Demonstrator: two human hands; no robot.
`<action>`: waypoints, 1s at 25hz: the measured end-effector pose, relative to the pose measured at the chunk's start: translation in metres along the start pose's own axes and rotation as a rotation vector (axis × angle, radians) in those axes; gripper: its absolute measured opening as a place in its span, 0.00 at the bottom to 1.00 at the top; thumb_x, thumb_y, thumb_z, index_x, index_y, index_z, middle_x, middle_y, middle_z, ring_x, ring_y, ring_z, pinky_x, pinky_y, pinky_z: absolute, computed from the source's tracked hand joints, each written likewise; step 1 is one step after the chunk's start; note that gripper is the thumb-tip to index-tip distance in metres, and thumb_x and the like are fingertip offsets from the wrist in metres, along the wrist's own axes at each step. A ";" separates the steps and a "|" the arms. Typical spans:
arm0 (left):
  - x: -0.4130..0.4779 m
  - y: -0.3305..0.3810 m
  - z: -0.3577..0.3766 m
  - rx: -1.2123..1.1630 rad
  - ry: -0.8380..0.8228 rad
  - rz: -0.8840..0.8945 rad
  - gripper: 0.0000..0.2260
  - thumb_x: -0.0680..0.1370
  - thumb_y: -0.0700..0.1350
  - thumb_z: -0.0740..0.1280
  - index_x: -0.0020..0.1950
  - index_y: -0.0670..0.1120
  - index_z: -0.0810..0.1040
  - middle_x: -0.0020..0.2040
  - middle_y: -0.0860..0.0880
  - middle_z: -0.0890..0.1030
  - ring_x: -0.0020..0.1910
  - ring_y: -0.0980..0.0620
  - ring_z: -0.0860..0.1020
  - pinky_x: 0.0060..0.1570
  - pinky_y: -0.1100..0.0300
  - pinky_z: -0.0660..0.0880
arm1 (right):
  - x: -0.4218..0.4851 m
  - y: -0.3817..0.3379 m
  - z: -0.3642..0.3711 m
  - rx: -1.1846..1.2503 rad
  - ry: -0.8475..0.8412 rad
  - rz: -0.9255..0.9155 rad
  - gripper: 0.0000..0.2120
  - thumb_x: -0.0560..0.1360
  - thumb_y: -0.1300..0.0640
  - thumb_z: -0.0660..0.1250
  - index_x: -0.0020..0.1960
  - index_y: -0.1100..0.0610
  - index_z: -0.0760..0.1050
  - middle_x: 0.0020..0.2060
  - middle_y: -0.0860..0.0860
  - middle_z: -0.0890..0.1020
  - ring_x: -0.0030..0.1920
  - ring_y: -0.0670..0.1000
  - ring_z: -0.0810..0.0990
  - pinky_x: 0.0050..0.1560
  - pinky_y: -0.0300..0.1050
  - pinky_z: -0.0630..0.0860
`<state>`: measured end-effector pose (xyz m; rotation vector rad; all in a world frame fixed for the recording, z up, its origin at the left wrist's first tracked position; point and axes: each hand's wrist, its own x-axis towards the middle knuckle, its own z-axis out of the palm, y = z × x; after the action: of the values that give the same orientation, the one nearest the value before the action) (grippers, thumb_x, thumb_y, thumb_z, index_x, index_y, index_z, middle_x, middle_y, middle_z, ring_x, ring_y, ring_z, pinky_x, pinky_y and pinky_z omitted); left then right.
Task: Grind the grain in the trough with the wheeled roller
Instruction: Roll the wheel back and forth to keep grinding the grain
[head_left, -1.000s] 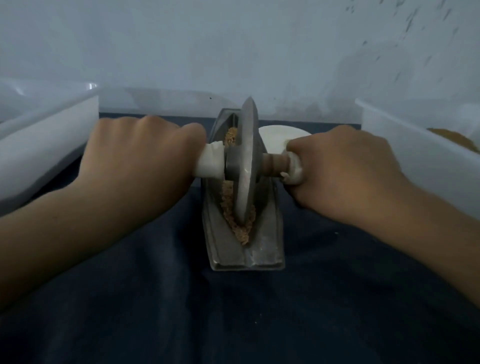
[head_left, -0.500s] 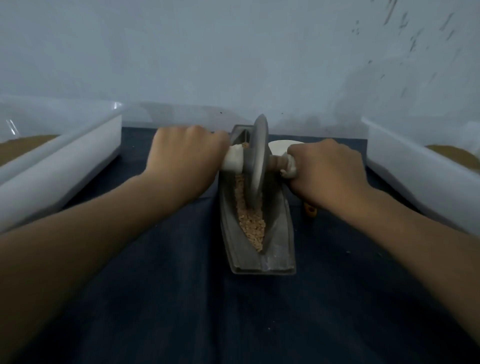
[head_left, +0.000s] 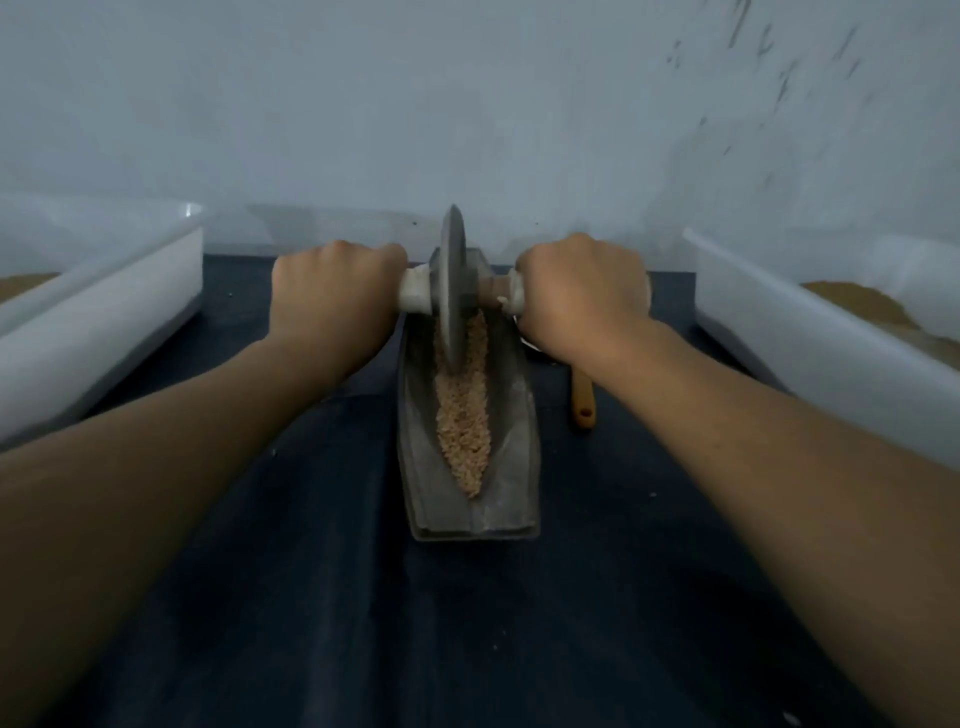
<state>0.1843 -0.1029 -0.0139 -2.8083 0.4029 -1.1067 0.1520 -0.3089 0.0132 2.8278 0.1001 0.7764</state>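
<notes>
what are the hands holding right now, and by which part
The wheeled roller, by its axle: the left hand grips the white-wrapped left end, the right hand grips the right end.

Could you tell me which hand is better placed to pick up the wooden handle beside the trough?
Probably the right hand: the handle lies right of the trough, just below that wrist; the left hand is across the roller.

A plain workroom bench: dark cloth (head_left: 311, 597), white bins (head_left: 104, 322), bare wall (head_left: 467, 104).
</notes>
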 end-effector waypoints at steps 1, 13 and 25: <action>-0.008 -0.001 -0.005 -0.002 0.009 0.012 0.08 0.76 0.43 0.68 0.40 0.46 0.70 0.32 0.46 0.74 0.28 0.44 0.71 0.29 0.57 0.64 | -0.009 0.001 -0.003 -0.006 0.008 -0.032 0.02 0.74 0.54 0.69 0.46 0.50 0.77 0.36 0.50 0.74 0.37 0.56 0.75 0.32 0.44 0.62; -0.025 0.002 -0.025 0.083 0.018 0.095 0.11 0.72 0.41 0.69 0.38 0.48 0.67 0.29 0.45 0.72 0.26 0.45 0.70 0.28 0.60 0.56 | -0.020 0.012 0.004 0.000 0.039 -0.052 0.07 0.72 0.52 0.69 0.39 0.49 0.72 0.31 0.50 0.72 0.30 0.53 0.70 0.29 0.40 0.60; -0.067 -0.009 -0.068 0.070 0.052 0.183 0.18 0.65 0.42 0.72 0.36 0.47 0.62 0.25 0.49 0.64 0.23 0.52 0.52 0.30 0.65 0.49 | -0.075 0.025 -0.027 0.003 0.147 -0.183 0.18 0.57 0.49 0.70 0.31 0.46 0.59 0.22 0.43 0.60 0.22 0.48 0.56 0.30 0.33 0.54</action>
<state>0.0929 -0.0752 -0.0059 -2.6256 0.6002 -1.1330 0.0737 -0.3378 0.0040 2.7126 0.3769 0.9395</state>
